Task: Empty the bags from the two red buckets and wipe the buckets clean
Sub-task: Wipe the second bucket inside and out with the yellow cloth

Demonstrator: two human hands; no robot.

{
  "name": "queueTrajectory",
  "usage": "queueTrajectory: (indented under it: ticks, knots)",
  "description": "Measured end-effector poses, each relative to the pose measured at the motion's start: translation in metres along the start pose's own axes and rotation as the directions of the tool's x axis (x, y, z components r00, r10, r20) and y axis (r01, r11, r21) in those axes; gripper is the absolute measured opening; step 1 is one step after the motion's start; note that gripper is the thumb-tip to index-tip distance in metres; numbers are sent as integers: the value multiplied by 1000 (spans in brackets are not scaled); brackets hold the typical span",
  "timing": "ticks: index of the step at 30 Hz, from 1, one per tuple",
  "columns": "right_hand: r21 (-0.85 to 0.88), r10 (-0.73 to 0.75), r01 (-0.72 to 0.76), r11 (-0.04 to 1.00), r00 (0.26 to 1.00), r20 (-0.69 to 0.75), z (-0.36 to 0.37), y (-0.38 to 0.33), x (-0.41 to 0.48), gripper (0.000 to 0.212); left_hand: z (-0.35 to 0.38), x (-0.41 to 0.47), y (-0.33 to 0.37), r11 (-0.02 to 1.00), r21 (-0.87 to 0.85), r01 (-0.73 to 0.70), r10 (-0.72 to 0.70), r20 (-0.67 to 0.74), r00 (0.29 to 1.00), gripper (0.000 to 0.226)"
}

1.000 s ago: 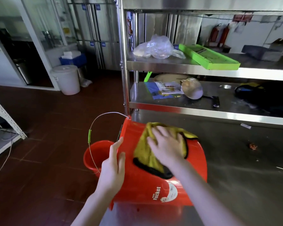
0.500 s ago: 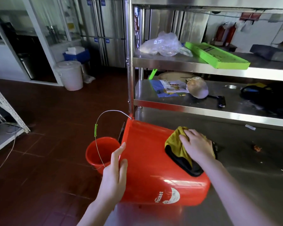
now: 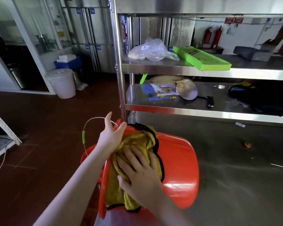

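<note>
- The right hand (image 3: 140,174) lies flat with its fingers spread, pressing a yellow cloth (image 3: 137,141) against the bucket's side.
- The left hand (image 3: 111,134) is open with straight fingers. Its palm is at the bucket's upper rim, touching the cloth's edge.
- The cloth has a black border and is draped over the rim, hanging down across the mouth.
- The red bucket (image 3: 180,162) lies on its side at the near-left edge of the steel worktop (image 3: 235,180). Its mouth faces left and its base faces right, and its inside cannot be seen.
- Its wire handle (image 3: 83,137), with a green grip, arcs out to the left behind the left hand.
- A second red bucket (image 3: 88,153) stands lower, on the floor beside the worktop. The left forearm covers most of it, and its contents cannot be told.
- On the lower shelf (image 3: 170,110) behind lie a blue-and-white leaflet (image 3: 160,92) and a round metal bowl (image 3: 188,92) tilted on its edge.
- On the upper shelf (image 3: 170,69) sits a crumpled clear plastic bag (image 3: 148,49), with a green tray (image 3: 201,60) just beside it.
- Far left on the floor stands a white bucket (image 3: 62,83) with its lid on, and behind it a blue box (image 3: 69,63) with something white on top.
</note>
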State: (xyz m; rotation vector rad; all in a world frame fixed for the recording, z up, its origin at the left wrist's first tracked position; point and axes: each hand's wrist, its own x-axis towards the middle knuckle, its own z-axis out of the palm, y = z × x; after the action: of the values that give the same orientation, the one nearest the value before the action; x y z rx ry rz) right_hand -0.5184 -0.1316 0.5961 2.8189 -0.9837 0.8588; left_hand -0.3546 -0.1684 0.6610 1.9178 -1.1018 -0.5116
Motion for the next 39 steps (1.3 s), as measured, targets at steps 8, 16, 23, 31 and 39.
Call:
queueTrajectory:
  ticks: [8, 16, 23, 31, 39]
  knots:
    - [-135, 477, -460, 877, 867, 143, -35, 110, -1, 58, -3, -58, -30, 989, -17, -145, 142, -117, 983, 51]
    - [-87, 410, -402, 912, 874, 260, -15, 83, 60, 57, 7, -98, -52, 970, -97, -222, 197, -217, 956, 40]
    - [-9, 35, -34, 999, 989, 147, -11, 26, 56, 50, 6, -110, -62, 965, -53, -257, 239, -233, 943, 47]
    - [-94, 537, -556, 826, 726, 428, -34, 138, 49, 53, 12, -148, -81, 963, -115, -243, 209, -244, 947, 51]
    - [-29, 54, -51, 998, 991, 123, -9, -1, 54, 50, -14, -124, -76, 977, -148, -155, 128, -178, 976, 47]
